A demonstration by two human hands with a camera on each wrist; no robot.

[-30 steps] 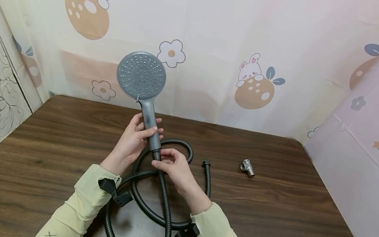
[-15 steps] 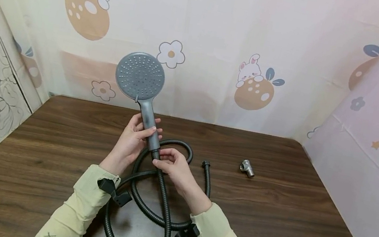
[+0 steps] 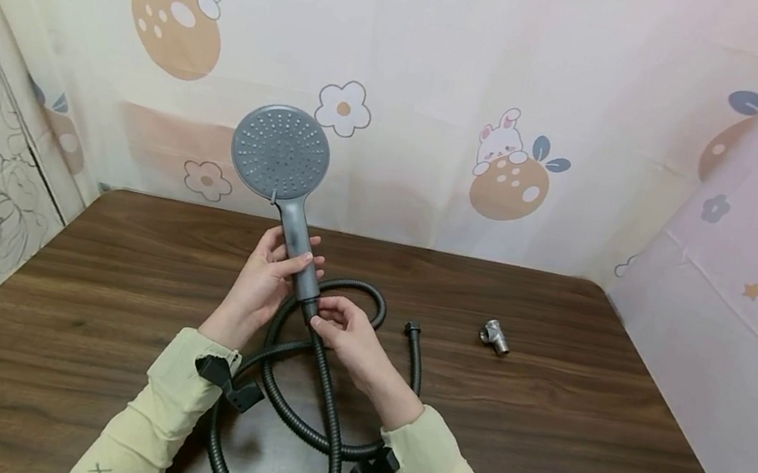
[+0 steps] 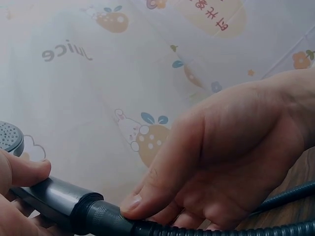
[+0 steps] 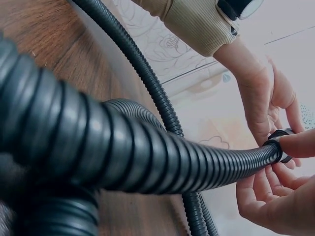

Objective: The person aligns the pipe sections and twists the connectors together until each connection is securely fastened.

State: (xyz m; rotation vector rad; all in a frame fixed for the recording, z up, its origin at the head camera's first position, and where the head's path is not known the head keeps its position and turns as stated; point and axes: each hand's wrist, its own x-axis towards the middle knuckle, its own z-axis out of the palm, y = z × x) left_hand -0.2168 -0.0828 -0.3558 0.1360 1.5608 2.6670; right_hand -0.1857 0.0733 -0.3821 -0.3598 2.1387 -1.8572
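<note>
My left hand [image 3: 255, 281] grips the handle of a grey shower head [image 3: 280, 151], its round nozzle face turned toward the head view. Just below, my right hand [image 3: 354, 342] pinches the dark connector nut [image 4: 106, 216] between thumb and fingers, where the black ribbed shower hose [image 3: 326, 396] meets the handle's lower end. In the left wrist view the nut sits right up against the handle, and the right thumb [image 4: 142, 201] presses on its side. The right wrist view shows the hose running up to both hands; the threads inside the joint are hidden.
The hose lies in loops on the dark wooden table [image 3: 579, 441], its other end fitting [image 3: 413, 327] right of my right hand. Further right lies a small chrome elbow fitting [image 3: 495, 336]. A printed curtain [image 3: 428, 42] hangs behind the table.
My right thumb has shifted slightly up and to the right around the nut. The shower head has moved a touch left; my left hand keeps its grip.
</note>
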